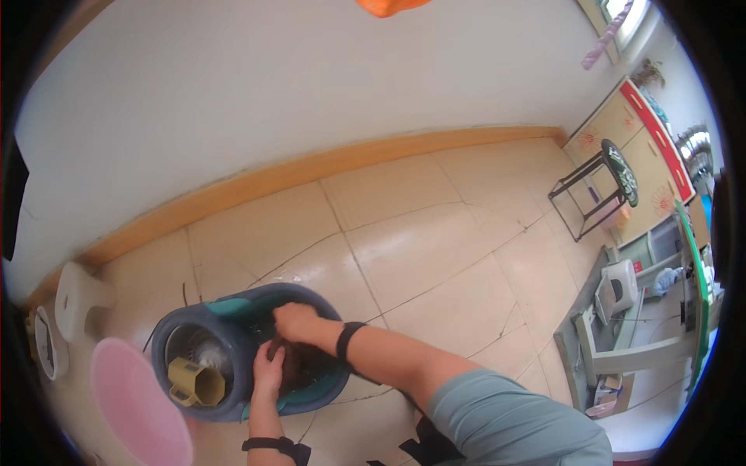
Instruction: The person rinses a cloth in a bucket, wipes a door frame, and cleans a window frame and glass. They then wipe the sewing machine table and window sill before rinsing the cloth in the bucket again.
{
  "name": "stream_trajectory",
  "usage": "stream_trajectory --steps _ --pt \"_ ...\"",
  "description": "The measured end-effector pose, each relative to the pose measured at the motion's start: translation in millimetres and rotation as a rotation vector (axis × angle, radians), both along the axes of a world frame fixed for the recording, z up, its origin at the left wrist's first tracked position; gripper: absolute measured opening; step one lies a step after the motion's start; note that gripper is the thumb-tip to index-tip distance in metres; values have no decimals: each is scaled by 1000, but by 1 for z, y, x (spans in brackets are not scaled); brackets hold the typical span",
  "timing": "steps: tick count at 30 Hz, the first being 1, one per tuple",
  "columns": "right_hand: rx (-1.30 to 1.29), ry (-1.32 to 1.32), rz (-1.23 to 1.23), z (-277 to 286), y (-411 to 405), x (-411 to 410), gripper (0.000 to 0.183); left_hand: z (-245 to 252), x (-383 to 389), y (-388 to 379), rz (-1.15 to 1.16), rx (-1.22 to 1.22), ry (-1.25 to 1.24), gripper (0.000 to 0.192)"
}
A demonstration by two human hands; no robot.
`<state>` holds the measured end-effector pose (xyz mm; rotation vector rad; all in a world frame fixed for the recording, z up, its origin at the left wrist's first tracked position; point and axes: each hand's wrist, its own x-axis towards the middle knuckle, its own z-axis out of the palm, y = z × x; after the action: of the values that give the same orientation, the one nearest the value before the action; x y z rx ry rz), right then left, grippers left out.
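Both my hands are inside the right, water-holding side of a grey-blue spin mop bucket (285, 288) with teal inner walls. My left hand (269, 364) grips a wet dark brown thing (292, 367), likely a cloth, with the thumb laid over it. Just above it, my right hand (296, 321) is bent into a fist on the upper part of the same brown thing. The lower part hangs into the water, and its full shape is hidden. In the round metal spin basket (178, 341) at left rests a yellowish plastic mug (189, 378), tilted beside something whitish.
A pink plastic basin (131, 396) leans beside the bucket. White plastic stools (78, 303) stand at far left by the wall. Tiled floor (419, 250) stretches right to a folding stool (620, 172), a cabinet (632, 140) and a glass-topped table (699, 303).
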<state>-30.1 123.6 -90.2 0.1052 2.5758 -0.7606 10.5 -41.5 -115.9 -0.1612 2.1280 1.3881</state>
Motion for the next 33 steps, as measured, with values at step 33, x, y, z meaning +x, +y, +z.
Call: stream_trajectory --steps 33 --pt "-33 -136 360 52 -14 -12 24 20 -16 22 7 -77 114 33"
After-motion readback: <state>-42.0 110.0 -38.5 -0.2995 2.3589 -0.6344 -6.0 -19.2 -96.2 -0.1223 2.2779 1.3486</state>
